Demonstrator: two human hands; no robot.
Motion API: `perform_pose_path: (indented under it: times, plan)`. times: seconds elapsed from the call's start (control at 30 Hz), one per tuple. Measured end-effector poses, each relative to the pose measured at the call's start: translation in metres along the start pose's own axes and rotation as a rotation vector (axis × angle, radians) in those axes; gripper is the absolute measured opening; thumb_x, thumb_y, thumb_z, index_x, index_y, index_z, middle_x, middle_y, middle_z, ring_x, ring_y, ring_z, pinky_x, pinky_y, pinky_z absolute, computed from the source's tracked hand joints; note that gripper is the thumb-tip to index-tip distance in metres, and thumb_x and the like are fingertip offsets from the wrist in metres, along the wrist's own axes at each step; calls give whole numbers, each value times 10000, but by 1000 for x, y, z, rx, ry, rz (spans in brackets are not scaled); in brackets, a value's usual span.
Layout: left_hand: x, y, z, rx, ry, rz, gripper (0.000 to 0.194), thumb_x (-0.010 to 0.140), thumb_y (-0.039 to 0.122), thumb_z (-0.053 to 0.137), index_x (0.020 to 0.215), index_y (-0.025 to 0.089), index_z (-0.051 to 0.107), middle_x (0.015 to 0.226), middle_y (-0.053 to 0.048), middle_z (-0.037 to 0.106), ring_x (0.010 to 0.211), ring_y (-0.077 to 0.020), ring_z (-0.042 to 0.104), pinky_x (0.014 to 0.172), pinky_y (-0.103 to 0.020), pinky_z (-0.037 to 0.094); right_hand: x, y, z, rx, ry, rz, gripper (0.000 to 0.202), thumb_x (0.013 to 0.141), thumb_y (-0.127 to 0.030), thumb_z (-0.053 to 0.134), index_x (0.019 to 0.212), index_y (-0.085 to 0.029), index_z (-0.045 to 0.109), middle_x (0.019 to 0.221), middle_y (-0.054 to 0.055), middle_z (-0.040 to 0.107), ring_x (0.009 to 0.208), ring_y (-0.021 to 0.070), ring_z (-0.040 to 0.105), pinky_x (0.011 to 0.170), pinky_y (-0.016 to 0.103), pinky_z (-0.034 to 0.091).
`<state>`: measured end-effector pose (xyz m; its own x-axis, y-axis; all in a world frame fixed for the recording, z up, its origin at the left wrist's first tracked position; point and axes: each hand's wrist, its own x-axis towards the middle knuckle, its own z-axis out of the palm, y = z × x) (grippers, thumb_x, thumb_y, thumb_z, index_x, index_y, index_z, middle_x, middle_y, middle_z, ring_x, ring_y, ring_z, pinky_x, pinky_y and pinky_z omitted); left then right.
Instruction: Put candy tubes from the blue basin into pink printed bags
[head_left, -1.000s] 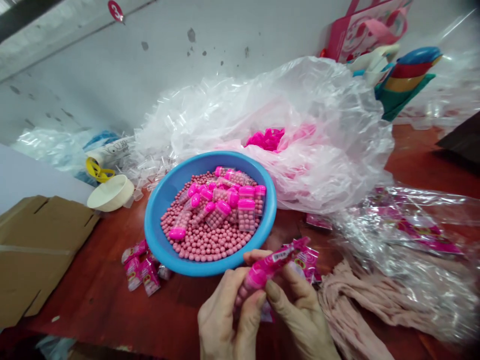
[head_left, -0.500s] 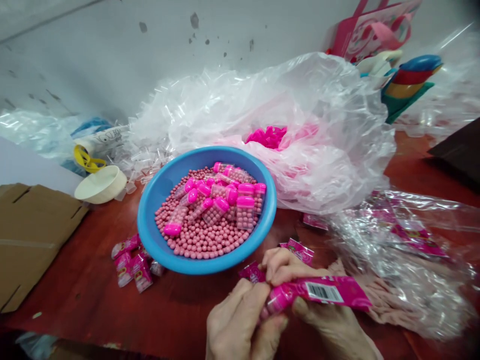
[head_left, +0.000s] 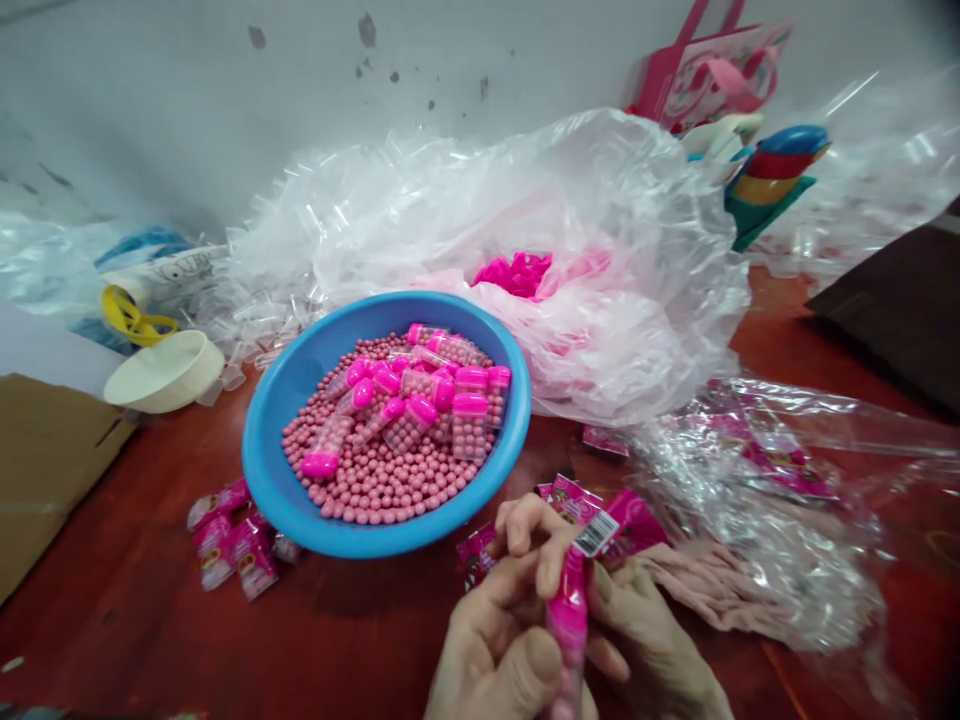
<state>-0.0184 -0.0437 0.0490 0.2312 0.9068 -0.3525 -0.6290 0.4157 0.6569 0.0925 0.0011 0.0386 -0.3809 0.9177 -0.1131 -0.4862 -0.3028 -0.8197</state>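
A small clear bottle of pink beads with a pink cap (head_left: 568, 640) is at the lower middle, partly inside a pink printed wrapper (head_left: 634, 522) with a barcode. My left hand (head_left: 499, 650) is closed round the bottle. On its right, my right hand (head_left: 652, 630) pinches the wrapper by the cap, its fingers partly hidden. Behind my hands, a blue basin (head_left: 259, 470) holds loose pink beads and several capped bottles (head_left: 470, 425). More printed wrappers (head_left: 570, 500) lie just beyond my fingers. Several wrapped bottles (head_left: 251, 550) rest left of the basin.
A large clear plastic bag (head_left: 637, 330) with pink caps stands behind the basin. Crumpled clear packaging (head_left: 772, 560) lies at the right. At the left are a white bowl (head_left: 169, 375), a yellow tape ring (head_left: 135, 318) and a cardboard box (head_left: 52, 470).
The bottle has turned from slanting to nearly upright, and the wrapper is now bent at the cap. The whole view has shifted, so the basin appears further left.
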Motion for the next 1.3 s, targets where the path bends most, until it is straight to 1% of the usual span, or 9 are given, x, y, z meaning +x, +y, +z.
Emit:
perform_pose_path:
  times: [0.1, 0.2, 0.33, 0.5, 0.63, 0.8, 0.97, 1.13, 1.3]
  plan:
    - [6, -2, 1, -112, -82, -82, 507, 602, 455, 822, 993, 149, 718, 548, -3, 594, 419, -18, 465, 424, -120, 355, 4, 4, 2, 173, -62, 42, 285, 707, -499, 725, 656, -219, 728, 870, 58, 668, 662, 165, 629, 616, 294, 525]
    - [11, -1, 3, -174, 13, -29, 530, 573, 371, 858, 1019, 148, 681, 541, 10, 616, 374, -15, 472, 387, -111, 366, 9, 5, 5, 215, 25, 63, 199, 705, -409, 762, 801, -235, 751, 941, 58, 708, 885, 206, 661, 837, 319, 495]
    - [12, 2, 9, -107, 297, 142, 442, 527, 297, 885, 878, 161, 654, 507, 50, 613, 333, -41, 503, 332, -115, 385, 9, 5, 10, 252, 216, 171, 396, 681, -424, 787, 1025, -242, 715, 941, 59, 746, 812, 193, 696, 751, 284, 531]
    - [15, -2, 16, 22, 606, 455, 467, 492, 212, 890, 908, 194, 679, 737, -10, 758, 502, -89, 616, 434, -142, 501, -1, 2, 17, 111, 415, 157, 455, 661, -534, 760, 1014, -249, 725, 905, 77, 761, 794, 232, 710, 700, 341, 566]
    - [15, -7, 14, 150, 744, 590, 377, 511, 185, 875, 849, 208, 709, 760, 7, 777, 661, -120, 696, 636, -159, 551, -4, -1, 24, -133, 337, 1, 268, 699, -487, 749, 884, -294, 764, 869, 29, 761, 812, 216, 693, 750, 311, 562]
    - [10, -3, 8, 277, 675, 587, 333, 524, 157, 861, 826, 205, 729, 693, 13, 758, 588, -111, 658, 574, -151, 527, 0, -1, 25, -305, 257, -136, 162, 827, -427, 643, 880, -338, 767, 811, -15, 731, 735, 161, 654, 660, 222, 527]
    - [6, 8, 3, 95, 497, 384, 290, 567, 232, 850, 816, 162, 720, 562, 19, 655, 427, -70, 524, 400, -148, 451, 0, -1, 25, -467, 254, -199, 138, 856, -319, 626, 859, -296, 763, 759, -20, 674, 713, 144, 611, 748, 244, 472]
    - [2, 18, 2, 151, 551, 387, 257, 590, 234, 840, 800, 157, 711, 553, 22, 646, 432, -62, 516, 401, -135, 447, 8, -1, 28, -386, 214, -190, 107, 833, -271, 649, 790, -252, 745, 707, -31, 614, 675, 124, 566, 607, 207, 436]
    - [-7, 33, -6, 255, 610, 408, 274, 609, 246, 825, 827, 146, 693, 558, 11, 653, 439, -72, 525, 402, -139, 445, 22, 2, 26, -150, 167, -56, 164, 848, -318, 637, 750, -198, 691, 707, -29, 569, 668, 118, 513, 627, 227, 416]
